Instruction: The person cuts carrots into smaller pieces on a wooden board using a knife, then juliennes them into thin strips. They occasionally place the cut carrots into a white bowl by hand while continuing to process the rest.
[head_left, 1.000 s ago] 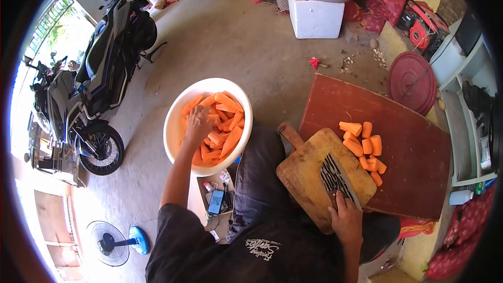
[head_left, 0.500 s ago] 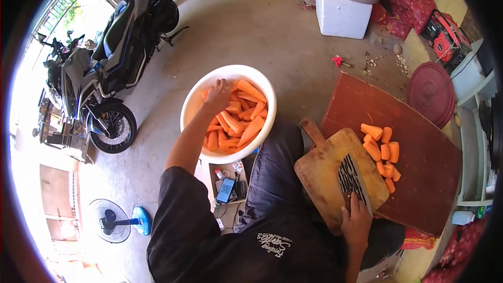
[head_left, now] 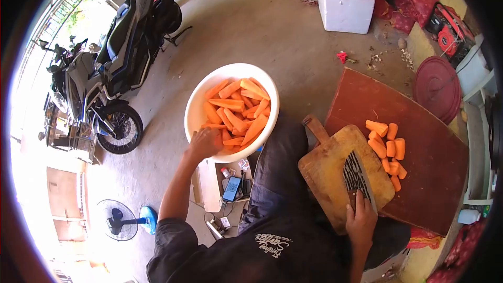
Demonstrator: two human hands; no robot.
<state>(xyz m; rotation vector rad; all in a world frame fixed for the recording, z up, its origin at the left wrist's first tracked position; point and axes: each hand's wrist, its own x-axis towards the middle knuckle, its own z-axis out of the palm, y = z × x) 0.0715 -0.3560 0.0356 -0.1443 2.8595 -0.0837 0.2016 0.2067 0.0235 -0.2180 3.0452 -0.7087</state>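
Peeled carrots [head_left: 234, 118] fill much of a round white basin [head_left: 195, 106]. My left hand [head_left: 206, 142] is at the basin's near left rim, against the carrots; its fingers are blurred and partly hidden, so a grip cannot be made out. My right hand [head_left: 361, 217] is closed around the handle of a knife [head_left: 358, 178] with a black-patterned blade. The blade lies over a wooden cutting board [head_left: 326, 175] with a short handle. Beside the board, cut carrot pieces [head_left: 390, 149] lie in a loose pile on a reddish-brown tabletop [head_left: 424, 178].
Below the basin is an open box holding a phone [head_left: 231, 189] and cables. A blue fan [head_left: 149, 219] stands at the lower left, a motorcycle [head_left: 112, 68] beyond it. A white foam box [head_left: 345, 10] and a dark red lid [head_left: 437, 89] are at the right.
My left hand has moved from the basin's far left side down to its near left rim, uncovering carrots there. My right hand still holds the knife over the board. The view has shifted slightly.
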